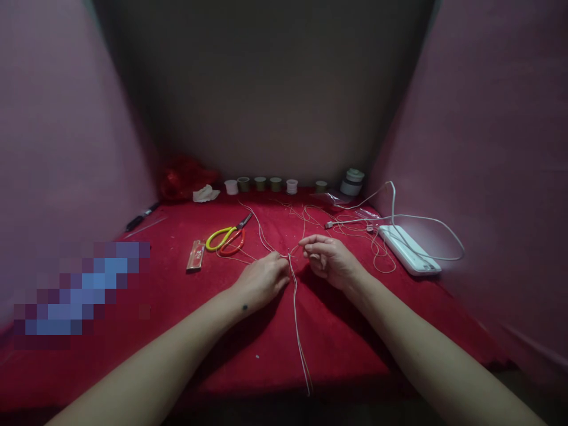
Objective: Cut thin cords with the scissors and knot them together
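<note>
Thin pale cords run from a small joined spot at the middle of the red cloth down to its front edge. My left hand is closed on the cords just left of that spot, its fingertips partly hidden. To the right, my right hand has its fingers bent, with the index finger stretched toward a thin tan cord; whether it pinches the cord is too small to tell. Scissors with yellow and red handles lie beyond my left hand, beside a small flat packet.
Several small spools line the back wall, with a lidded jar and a red plastic bag near them. A white power bank with a white cable lies at right, near loose tan cord. A black pen is at left.
</note>
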{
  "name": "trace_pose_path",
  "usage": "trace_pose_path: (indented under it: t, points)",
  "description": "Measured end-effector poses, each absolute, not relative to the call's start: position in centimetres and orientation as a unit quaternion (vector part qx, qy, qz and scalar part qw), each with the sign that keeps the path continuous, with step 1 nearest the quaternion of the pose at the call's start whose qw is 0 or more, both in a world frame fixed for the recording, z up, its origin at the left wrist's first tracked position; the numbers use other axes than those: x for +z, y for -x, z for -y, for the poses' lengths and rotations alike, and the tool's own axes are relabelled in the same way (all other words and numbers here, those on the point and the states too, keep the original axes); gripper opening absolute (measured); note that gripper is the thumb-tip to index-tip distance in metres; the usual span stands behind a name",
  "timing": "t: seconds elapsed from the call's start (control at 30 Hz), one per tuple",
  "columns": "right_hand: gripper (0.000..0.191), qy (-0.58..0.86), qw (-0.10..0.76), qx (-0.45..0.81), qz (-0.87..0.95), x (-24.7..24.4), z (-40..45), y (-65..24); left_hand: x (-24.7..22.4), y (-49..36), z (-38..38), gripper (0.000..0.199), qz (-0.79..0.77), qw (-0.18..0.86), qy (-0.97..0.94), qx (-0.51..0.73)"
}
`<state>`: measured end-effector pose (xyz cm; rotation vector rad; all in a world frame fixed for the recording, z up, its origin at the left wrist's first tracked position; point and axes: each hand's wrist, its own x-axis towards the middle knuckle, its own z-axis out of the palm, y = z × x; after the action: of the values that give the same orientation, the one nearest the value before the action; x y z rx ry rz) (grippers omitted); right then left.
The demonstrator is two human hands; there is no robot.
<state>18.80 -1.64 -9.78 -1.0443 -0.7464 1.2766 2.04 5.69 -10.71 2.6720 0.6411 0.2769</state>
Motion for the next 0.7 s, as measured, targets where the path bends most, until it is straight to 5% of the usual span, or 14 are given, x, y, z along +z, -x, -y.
trace_pose_path:
  t: [0.23,0.47,0.7]
  points:
    - [0.017,0.505,0.590,0.516,0.362,-9.8,1.8,-19.3,-10.0,-1.2,-6.6,0.011,-0.263,0.159,-0.948,0.082]
    - [0.010,0.728,0.400,0.321,0.454,-10.4,0.7,-18.5,-9.6,-1.2,-7.4,0.011,-0.276,0.156,-0.946,0.074]
    - [0.016,0.743,0.290,0.173,0.578,-11.1,-0.5,-18.1,-10.7,-2.8,-6.6,0.016,-0.306,0.107,-0.940,0.104]
